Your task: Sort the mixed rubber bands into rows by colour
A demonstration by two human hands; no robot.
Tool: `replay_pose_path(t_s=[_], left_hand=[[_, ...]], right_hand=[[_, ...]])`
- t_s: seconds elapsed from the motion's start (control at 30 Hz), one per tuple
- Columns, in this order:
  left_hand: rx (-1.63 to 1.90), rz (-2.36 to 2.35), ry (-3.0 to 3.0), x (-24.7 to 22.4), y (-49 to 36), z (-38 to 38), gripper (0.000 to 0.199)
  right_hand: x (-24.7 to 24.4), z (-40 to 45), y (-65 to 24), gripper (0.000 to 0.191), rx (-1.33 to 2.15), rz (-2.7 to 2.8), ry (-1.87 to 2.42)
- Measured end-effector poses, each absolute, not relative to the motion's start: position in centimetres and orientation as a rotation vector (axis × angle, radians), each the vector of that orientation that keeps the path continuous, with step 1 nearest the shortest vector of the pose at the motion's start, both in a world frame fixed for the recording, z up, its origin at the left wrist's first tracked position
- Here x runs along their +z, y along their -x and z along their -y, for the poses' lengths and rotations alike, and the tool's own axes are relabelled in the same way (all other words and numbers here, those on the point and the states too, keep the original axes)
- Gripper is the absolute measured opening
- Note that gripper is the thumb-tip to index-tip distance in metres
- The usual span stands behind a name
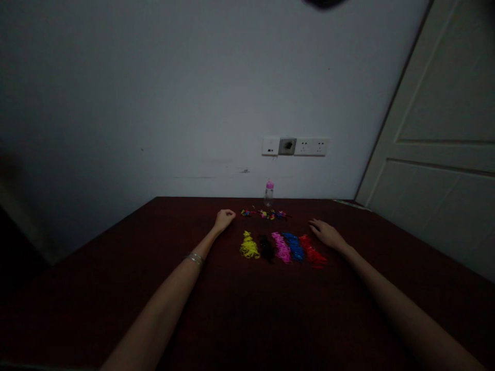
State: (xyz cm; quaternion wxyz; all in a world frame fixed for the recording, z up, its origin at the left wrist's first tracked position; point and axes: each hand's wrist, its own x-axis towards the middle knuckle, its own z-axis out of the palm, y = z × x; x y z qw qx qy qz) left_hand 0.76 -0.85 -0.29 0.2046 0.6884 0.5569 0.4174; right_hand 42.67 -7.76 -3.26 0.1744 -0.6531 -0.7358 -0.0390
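Bottle [269, 196], clear with a pink top, stands near the far edge of the dark red table [240, 309]; just on its near side lies a row of mixed-colour bands [266, 214], apparently small rubber ones; nearer than that come five single-colour heaps, yellow bands [249, 247] left of the bottle, black bands [266, 248] straight before it, then pink bands [281, 247], blue bands [294, 246] and red bands [312, 251] off to its right; left hand [225, 219], left of the bottle, is curled, and whether it pinches anything I cannot tell; right hand [325, 233], right of the bottle, lies loosely spread beside the red bands; the step in hand seems a pause over colours already set apart; a next move would call for a fingertip pinch on one thin band; no brand or writing is legible on the bottle.
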Motion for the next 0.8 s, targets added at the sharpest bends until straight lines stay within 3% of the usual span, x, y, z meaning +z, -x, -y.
replay_pose_path(t_s=[0.53, 0.8], left_hand=[[0.524, -1.716, -2.426, 2.1, -4.1, 0.7, 0.023], [0.48, -1.855, -2.409, 2.1, -5.0, 0.7, 0.023]], right_hand=[[-2.9, 8.3, -42.2, 0.046, -0.107, 2.059, 1.858], [-2.7, 8.4, -41.9, 0.046, -0.104, 2.053, 1.875]])
